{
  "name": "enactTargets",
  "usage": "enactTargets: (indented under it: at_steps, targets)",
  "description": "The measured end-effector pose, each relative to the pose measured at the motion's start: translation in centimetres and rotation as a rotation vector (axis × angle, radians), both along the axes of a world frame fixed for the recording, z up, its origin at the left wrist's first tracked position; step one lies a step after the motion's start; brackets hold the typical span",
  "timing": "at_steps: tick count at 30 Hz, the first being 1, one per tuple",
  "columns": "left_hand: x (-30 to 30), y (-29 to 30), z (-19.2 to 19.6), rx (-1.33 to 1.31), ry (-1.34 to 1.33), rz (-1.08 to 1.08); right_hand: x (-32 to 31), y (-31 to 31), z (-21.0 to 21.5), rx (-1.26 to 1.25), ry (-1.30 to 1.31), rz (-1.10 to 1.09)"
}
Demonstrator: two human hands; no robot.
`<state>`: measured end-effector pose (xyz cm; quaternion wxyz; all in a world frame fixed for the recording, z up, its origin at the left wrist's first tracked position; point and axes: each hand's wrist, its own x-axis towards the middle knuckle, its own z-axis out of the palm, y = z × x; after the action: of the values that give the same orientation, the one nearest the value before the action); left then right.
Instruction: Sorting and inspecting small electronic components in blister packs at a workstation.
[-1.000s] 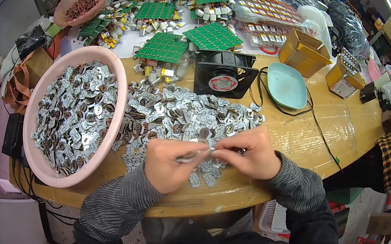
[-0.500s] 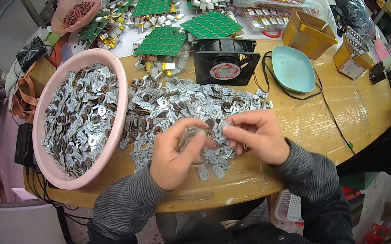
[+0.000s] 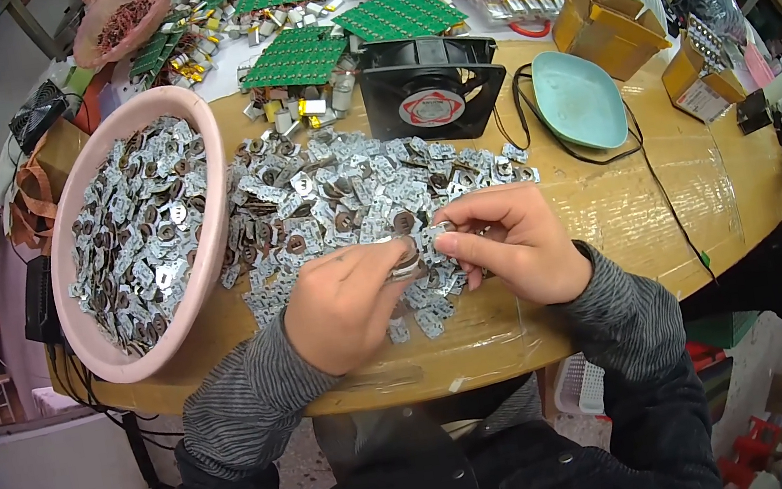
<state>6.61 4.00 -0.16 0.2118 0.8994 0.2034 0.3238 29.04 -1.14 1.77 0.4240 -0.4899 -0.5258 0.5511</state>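
Fingers: left hand (image 3: 340, 308) bent, thumb and fingertips gripping a short stack of metal pieces (image 3: 404, 265); right hand (image 3: 523, 245) pinching 1 metal piece (image 3: 432, 234) between thumb and index finger, just beside that stack.
Worktop (image 3: 630, 219): yellowish and shiny, its near edge curving in front of the person; both hands are above its middle, toward that edge.
Pink basin (image 3: 215, 159): at the left edge, filled with grey pieces bearing brown round parts.
Loose pile (image 3: 333, 192): similar grey and brown pieces, spread from the basin's right rim across the middle, under and beyond the hands; a few lie closest to the near edge.
Black fan (image 3: 428, 87): upright behind the pile, a red and white label at its centre.
Green boards (image 3: 402, 15): several toward the far edge, white and yellow components under and around them.
Open cardboard box (image 3: 607, 30): toward the far right corner.
Pale blue tray (image 3: 582, 99): between fan and right edge, bare inside.
Black cable (image 3: 667, 193): thin, passing the tray and running toward the near edge.
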Motion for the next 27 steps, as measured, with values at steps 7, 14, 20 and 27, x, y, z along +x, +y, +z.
enactTargets:
  at_steps: [7, 14, 20, 27]
  targets:
    - [0.04, -0.09, -0.06, 0.094, 0.113, -0.032, 0.33, -0.19, 0.37, 0.215, -0.216, 0.039]
    - [0.07, -0.62, -0.64, 0.137, 0.147, 0.026, 0.10, -0.26, -0.01, 0.402, -0.370, 0.042]
    - [0.23, -0.91, -0.48, 0.149, 0.148, 0.042, 0.47, -0.25, 0.01, 0.402, -0.385, 0.078]
    - [0.13, -0.43, 0.28, 0.380, 0.249, 0.017, -0.19, -0.26, -0.34, 0.275, -0.309, 0.024]
